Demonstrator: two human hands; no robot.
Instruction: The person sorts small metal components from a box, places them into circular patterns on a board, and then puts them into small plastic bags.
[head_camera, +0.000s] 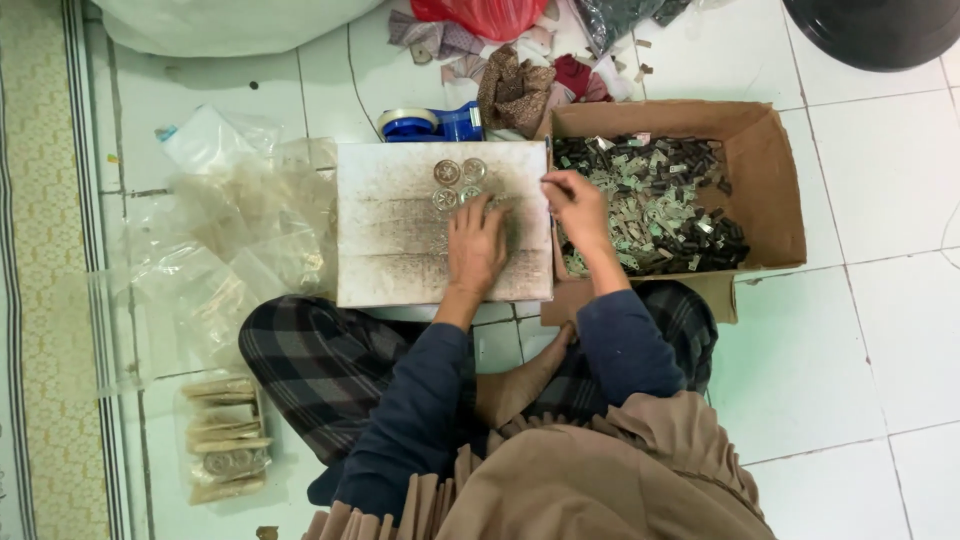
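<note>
A worn white board (390, 250) lies on the floor in front of my crossed legs. Three small round metal pieces (456, 182) sit grouped near its far edge. My left hand (477, 245) rests flat on the board, fingers spread, just below those pieces and touching the nearest ones. My right hand (577, 205) hovers at the board's right edge, fingertips pinched on a tiny thin piece. Beside it stands an open cardboard box (770, 180) filled with several small dark and silvery metal parts (650, 205).
Crumpled clear plastic bags (230, 240) lie left of the board. Filled packets (225, 440) are stacked at lower left. A blue tape dispenser (430, 124) and fabric scraps (515, 85) sit beyond the board. A dark round bin (880, 30) is at top right.
</note>
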